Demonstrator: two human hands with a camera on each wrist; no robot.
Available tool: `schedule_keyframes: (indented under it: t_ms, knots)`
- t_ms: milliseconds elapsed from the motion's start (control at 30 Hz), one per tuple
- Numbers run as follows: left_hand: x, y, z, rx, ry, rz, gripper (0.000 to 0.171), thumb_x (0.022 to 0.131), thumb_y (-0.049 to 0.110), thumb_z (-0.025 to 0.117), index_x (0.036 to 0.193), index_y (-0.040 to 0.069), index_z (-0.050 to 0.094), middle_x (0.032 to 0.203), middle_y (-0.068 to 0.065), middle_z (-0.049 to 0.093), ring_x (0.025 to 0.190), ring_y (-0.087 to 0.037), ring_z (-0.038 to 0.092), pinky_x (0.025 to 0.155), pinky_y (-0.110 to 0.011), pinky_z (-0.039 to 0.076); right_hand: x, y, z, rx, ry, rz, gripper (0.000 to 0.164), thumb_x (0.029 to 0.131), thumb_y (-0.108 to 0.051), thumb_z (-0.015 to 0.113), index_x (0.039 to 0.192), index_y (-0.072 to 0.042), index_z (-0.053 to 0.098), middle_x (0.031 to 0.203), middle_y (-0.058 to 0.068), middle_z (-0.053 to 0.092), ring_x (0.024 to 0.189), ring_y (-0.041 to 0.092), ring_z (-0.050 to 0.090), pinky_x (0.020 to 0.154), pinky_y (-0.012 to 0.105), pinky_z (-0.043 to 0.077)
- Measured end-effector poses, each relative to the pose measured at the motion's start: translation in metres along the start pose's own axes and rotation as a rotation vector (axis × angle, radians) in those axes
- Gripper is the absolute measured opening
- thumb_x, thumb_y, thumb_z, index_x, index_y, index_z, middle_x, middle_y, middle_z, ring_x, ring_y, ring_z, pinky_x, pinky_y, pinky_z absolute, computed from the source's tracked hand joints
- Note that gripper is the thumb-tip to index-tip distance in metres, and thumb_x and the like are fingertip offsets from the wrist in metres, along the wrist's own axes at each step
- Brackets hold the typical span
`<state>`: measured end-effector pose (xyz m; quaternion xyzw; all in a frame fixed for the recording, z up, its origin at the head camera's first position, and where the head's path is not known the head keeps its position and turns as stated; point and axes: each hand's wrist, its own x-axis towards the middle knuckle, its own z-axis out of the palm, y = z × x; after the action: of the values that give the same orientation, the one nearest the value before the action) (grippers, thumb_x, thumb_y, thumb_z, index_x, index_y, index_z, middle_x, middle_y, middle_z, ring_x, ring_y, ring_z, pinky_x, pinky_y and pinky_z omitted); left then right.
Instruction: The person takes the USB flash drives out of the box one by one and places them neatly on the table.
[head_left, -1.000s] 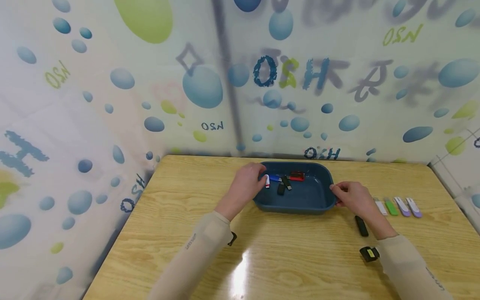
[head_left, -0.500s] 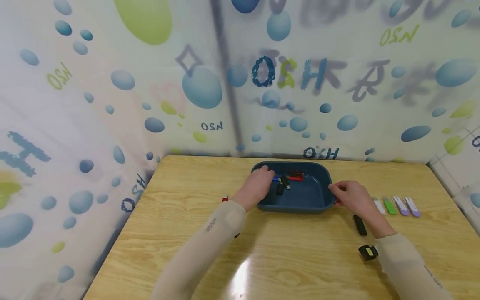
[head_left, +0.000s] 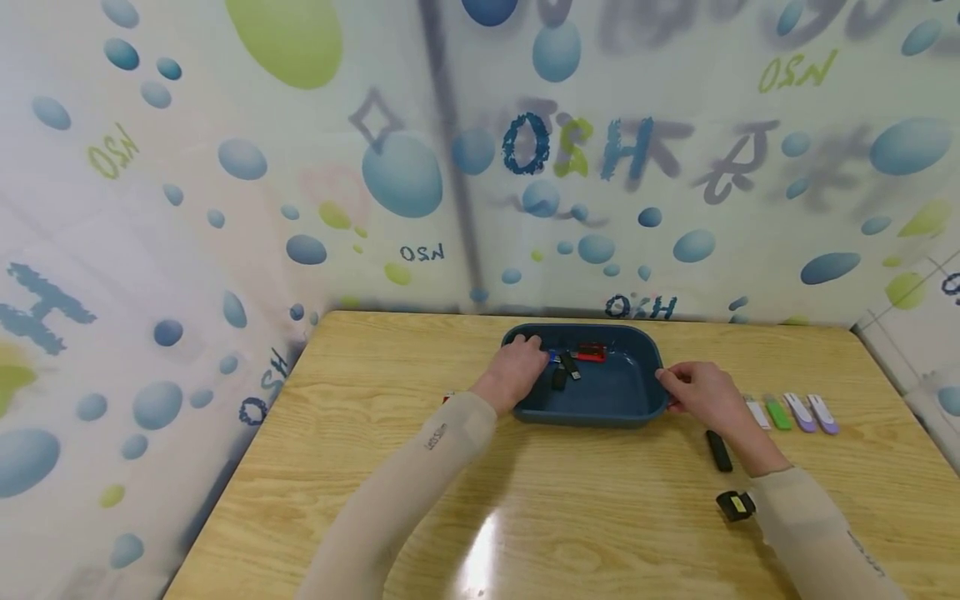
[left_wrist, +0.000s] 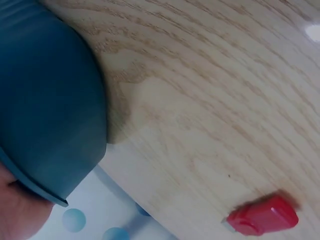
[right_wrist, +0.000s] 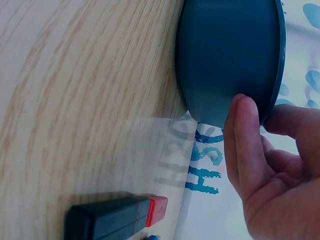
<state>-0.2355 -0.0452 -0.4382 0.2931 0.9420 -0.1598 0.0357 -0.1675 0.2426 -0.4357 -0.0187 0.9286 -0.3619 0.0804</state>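
The right hand point(head_left: 702, 393) pinches the blue tray point(head_left: 592, 417) at three o'clock, while the left hand point(head_left: 514, 371) crosses its nine o'clock rim, hold impossible to tell

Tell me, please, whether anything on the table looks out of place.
A black USB stick lies out of line in front of the row of sticks, and a red stick sits alone left of the blue tray, so both seem stray.

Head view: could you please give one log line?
dark-blue rectangular plastic tray | right hand: pinches right rim | left hand: over left end
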Motion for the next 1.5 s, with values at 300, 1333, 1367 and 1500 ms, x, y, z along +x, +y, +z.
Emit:
schedule_keyframes:
  t_ms: [300,1333,1367,1500]
  knots:
    - [-0.002,-0.006,0.001,-0.019,-0.003,0.022,0.025,0.104,0.010,0.063,0.125,0.016,0.075,0.125,-0.008,0.064,0.109,-0.023,0.061,0.094,-0.034,0.059,0.000,-0.001,0.000,-0.004,0.001,-0.006,0.046,0.108,-0.033,0.053,0.117,0.010,0.069,0.073,-0.001,0.071,0.069,0.016,0.069,0.062,0.032,0.052]
    - [-0.028,-0.029,-0.012,-0.516,0.254,-0.086,0.012,0.099,0.022,0.070,0.100,0.011,0.076,0.089,-0.001,0.068,0.077,-0.015,0.058,0.071,-0.026,0.054,-0.001,0.001,-0.001,0.011,-0.017,-0.002,0.047,0.109,-0.034,0.052,0.116,0.010,0.068,0.074,0.000,0.070,0.071,0.020,0.069,0.061,0.033,0.051]
    - [-0.031,-0.030,-0.013,-0.536,0.261,-0.096,0.012,0.099,0.022,0.071,0.099,0.011,0.075,0.088,-0.001,0.067,0.076,-0.015,0.058,0.069,-0.025,0.054,-0.001,0.001,-0.001,0.010,-0.015,-0.003,0.047,0.109,-0.033,0.052,0.117,0.011,0.068,0.074,0.000,0.070,0.071,0.019,0.069,0.061,0.033,0.051]
    - [-0.042,-0.035,-0.016,-0.619,0.309,-0.118,0.012,0.098,0.021,0.072,0.090,0.011,0.071,0.080,0.002,0.062,0.070,-0.014,0.054,0.062,-0.024,0.047,-0.001,0.000,0.000,0.007,-0.012,-0.003,0.047,0.109,-0.032,0.052,0.118,0.011,0.068,0.075,0.000,0.071,0.071,0.019,0.069,0.061,0.033,0.052]
